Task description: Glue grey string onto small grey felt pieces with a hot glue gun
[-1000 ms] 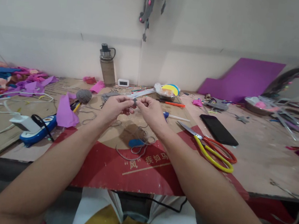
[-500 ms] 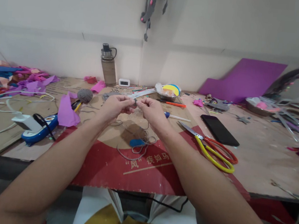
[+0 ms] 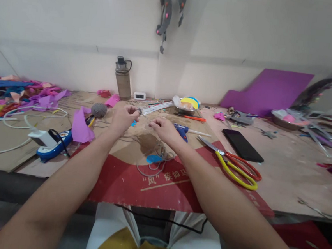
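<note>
My left hand (image 3: 124, 119) is closed in a pinch on a small dark grey piece (image 3: 139, 111), too small to make out fully. A grey yarn (image 3: 145, 117) stretches from that piece to my right hand (image 3: 163, 128), whose thumb and finger are pinched on it. Both hands are raised over the cardboard sheet. Below them, loose loops of grey yarn (image 3: 149, 174) lie around and over a blue oval piece (image 3: 153, 159). A blue glue gun (image 3: 183, 132) lies partly hidden behind my right hand. To the left is a grey yarn ball (image 3: 99, 110).
Red-and-yellow-handled scissors (image 3: 227, 156) and a black phone (image 3: 242, 145) lie to the right. A bottle (image 3: 123, 81) stands by the wall. A blue power strip (image 3: 52, 149), cables and felt scraps (image 3: 28, 94) occupy the left. A bowl (image 3: 185, 110) stands behind.
My hands have moved apart, with yarn now stretched between them. The left hand shifted left with the grey piece. The view has tilted slightly upward, and more of the glue gun shows.
</note>
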Available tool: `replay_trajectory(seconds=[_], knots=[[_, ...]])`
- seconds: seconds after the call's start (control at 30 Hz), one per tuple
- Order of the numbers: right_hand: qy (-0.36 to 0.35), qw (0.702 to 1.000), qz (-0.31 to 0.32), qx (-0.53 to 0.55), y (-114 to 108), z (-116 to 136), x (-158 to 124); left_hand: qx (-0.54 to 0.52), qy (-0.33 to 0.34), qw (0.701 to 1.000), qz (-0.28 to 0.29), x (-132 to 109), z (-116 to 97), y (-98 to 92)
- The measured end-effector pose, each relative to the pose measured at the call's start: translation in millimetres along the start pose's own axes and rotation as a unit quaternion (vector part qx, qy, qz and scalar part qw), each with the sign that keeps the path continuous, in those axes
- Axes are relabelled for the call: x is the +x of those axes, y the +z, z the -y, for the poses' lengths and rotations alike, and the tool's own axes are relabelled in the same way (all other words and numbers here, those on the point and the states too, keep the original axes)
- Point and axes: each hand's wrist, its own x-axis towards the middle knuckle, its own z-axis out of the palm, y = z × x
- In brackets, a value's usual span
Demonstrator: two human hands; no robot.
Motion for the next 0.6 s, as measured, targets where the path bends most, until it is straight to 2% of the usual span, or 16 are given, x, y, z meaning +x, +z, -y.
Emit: replay_trajectory(seconds=[0.1,0.2,0.3,0.4,0.5,0.6], knots=[[0.013,0.994,0.026,-0.103,0,3,-8,-0.006,-0.012,1.000,-0.020,5,5,-4.8],[0.000,0.985,-0.010,-0.172,-9,9,-24,0.015,-0.016,1.000,-0.019,8,6,-7.5],[-0.023,0.980,-0.049,-0.191,-36,8,-50,0.021,-0.010,1.000,-0.016,9,6,-7.6],[-0.020,0.965,-0.091,-0.246,-77,-8,-87,0.012,-0.004,1.000,-0.022,8,6,-6.3],[0.027,0.911,-0.128,-0.390,-119,-35,-131,0.033,0.020,0.998,-0.043,9,7,-5.6],[0.058,0.849,-0.034,-0.524,-145,-68,-166,0.047,0.050,0.996,-0.049,10,7,-6.0]])
